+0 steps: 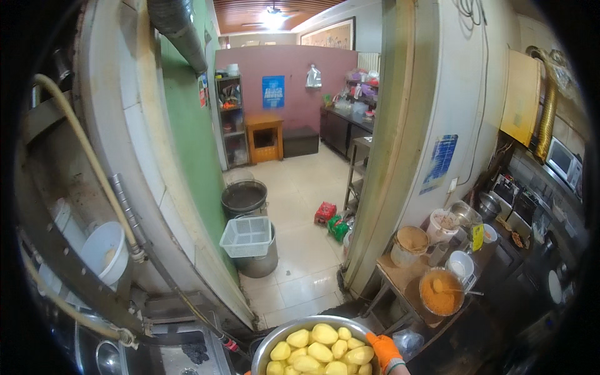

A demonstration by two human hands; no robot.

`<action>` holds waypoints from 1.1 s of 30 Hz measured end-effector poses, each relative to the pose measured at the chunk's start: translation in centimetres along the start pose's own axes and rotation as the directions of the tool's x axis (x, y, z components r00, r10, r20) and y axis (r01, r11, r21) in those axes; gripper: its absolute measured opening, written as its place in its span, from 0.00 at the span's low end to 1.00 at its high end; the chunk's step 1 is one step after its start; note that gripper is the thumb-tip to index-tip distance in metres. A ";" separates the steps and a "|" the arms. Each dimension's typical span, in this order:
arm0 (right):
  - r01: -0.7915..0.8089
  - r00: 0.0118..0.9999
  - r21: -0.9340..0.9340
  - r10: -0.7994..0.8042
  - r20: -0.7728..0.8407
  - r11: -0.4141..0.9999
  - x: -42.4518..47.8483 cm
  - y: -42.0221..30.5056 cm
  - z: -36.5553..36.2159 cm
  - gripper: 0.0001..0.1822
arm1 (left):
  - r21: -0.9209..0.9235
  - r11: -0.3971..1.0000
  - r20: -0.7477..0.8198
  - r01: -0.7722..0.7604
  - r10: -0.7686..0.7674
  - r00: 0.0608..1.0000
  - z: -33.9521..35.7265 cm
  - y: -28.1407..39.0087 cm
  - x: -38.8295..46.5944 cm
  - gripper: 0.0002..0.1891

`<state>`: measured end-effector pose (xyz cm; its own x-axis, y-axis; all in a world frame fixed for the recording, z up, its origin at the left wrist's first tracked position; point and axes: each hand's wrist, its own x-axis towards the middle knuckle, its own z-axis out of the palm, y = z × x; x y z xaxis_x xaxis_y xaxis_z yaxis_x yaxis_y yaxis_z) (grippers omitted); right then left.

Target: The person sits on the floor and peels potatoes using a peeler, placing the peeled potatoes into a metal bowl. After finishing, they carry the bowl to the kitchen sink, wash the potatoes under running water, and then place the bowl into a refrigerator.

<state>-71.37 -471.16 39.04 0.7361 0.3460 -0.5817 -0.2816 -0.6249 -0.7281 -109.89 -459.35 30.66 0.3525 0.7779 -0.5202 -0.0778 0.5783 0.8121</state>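
Observation:
A round metal basin (265,349) full of peeled potatoes (320,352) is directly in front of me at the bottom of the view. My right hand (385,351), in an orange glove with a pale cuff, grips the basin's right rim. Of my left hand (248,373), only a sliver of orange glove shows by the basin's lower left side; its fingers are hidden. The potatoes are yellow, whole and heaped close to the rim.
A doorway opens ahead onto a tiled floor (300,253). Beside its left wall, a white plastic basket (246,236) rests on a metal pot (260,265). Right, a table (391,274) bears a bowl of orange powder (440,300). A sink (178,356) and hose (187,300) are left.

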 end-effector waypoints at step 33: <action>0.319 0.940 0.098 -0.302 -0.158 0.943 64.3 -56.6 15.2 0.28 | -0.004 0.990 -0.227 -0.144 0.140 0.964 37.3 44.7 76.7 0.13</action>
<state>-17.42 -402.90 37.34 0.8744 0.4032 -0.2700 -0.0910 -0.4103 -0.9074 -51.55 -382.99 36.95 0.1175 0.8864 -0.4478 -0.1319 0.4609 0.8776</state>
